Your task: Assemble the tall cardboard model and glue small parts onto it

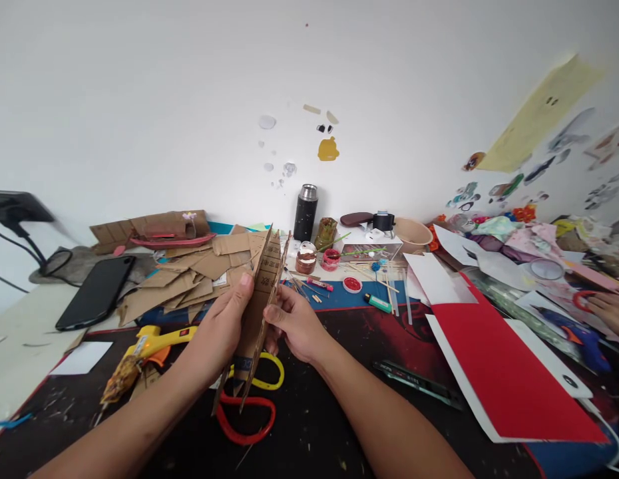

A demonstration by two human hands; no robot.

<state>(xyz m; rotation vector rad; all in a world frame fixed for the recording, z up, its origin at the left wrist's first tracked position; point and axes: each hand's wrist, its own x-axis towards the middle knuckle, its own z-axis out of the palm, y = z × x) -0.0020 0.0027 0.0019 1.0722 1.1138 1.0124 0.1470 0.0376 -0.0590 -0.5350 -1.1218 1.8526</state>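
Above the scissors point(245, 416) | left hand point(220, 332), right hand point(295, 324) clamped on cardboard piece point(262, 293) | print unreadable

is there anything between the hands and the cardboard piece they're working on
Nothing visible. The left hand and right hand both already grip the upright cardboard piece from either side, above the scissors on the mat.

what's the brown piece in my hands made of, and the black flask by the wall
The brown piece, gripped by left hand and right hand, looks like matte corrugated cardboard, with thin raw edges. The flask seems metal: speckled black body, shiny silver cap.
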